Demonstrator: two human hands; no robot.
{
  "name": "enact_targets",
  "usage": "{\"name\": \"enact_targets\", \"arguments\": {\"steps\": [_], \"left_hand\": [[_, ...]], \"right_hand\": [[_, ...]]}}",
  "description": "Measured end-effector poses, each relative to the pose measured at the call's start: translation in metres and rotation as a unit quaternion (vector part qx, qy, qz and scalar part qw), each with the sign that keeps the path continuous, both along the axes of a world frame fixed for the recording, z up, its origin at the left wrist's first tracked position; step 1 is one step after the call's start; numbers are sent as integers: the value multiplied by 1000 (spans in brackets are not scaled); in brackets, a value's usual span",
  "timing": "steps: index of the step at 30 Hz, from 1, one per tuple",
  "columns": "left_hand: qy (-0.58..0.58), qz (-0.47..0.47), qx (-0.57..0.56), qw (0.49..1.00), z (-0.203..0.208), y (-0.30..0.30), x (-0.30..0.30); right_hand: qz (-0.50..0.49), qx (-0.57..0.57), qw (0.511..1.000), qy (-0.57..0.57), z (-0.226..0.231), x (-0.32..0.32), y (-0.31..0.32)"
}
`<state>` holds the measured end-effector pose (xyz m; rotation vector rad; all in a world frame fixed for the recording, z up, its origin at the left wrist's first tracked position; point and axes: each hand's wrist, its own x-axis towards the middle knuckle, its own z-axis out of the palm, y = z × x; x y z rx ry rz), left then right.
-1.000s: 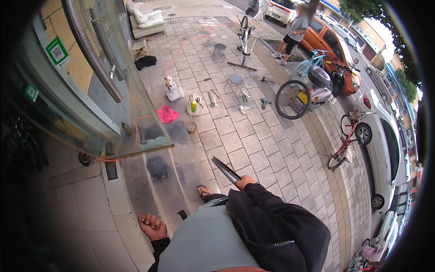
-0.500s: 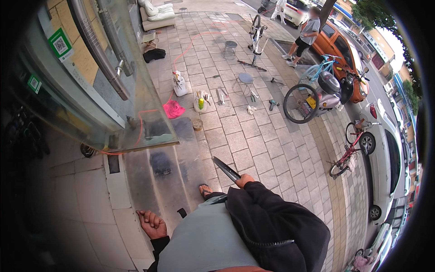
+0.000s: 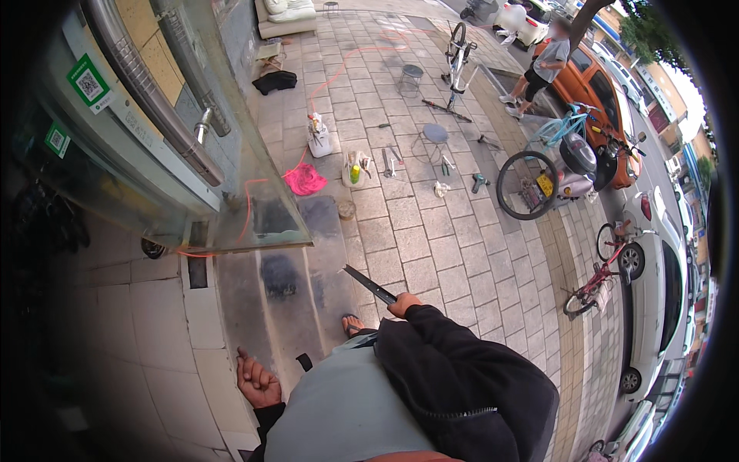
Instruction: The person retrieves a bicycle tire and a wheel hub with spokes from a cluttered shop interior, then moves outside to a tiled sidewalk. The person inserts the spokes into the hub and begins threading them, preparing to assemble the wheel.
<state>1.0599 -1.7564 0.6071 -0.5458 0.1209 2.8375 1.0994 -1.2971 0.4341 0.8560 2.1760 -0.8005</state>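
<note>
My right hand (image 3: 403,306) is closed round one end of a long, narrow black strip (image 3: 371,285) with small pale spots along it. Its far end tapers and points up and left over the paving; its exact kind cannot be told. To the left, my left hand (image 3: 259,379) hangs beside my body with nothing visible in it. One finger sticks out apart while the others curl loosely. Below the strip, my sandalled foot (image 3: 352,323) stands at the edge of a worn grey ramp (image 3: 323,269).
A glass door (image 3: 269,219) stands out on the left. Ahead lie a pink cloth (image 3: 305,179), a white bucket (image 3: 319,143), a tool bag (image 3: 355,170), stools (image 3: 435,134) and an upturned bicycle (image 3: 459,58). A person (image 3: 545,69) stands near a scooter (image 3: 577,158).
The strip has turned a little and its tip has shifted left with my right hand. One finger of my left hand has straightened out. The surroundings have shifted slightly right in view.
</note>
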Motion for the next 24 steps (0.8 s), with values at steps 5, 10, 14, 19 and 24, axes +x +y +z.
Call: {"name": "enact_targets", "arguments": {"steps": [5, 10, 14, 19, 24], "left_hand": [[3, -43, 10, 999, 13, 19, -31], [-3, -75, 48, 996, 20, 38, -50], [-1, -93, 72, 993, 23, 52, -56], [23, -113, 121, 986, 15, 48, -58], [76, -129, 146, 978, 12, 33, -58]], "right_hand": [[12, -8, 1000, 3, 3, -6, 5], [-13, -14, 1000, 2, 7, 2, 14], [-29, -9, 1000, -5, -2, 12, 20], [-63, 10, 998, -26, -16, 24, 17], [-78, 38, 996, -19, -39, 34, 6]]}}
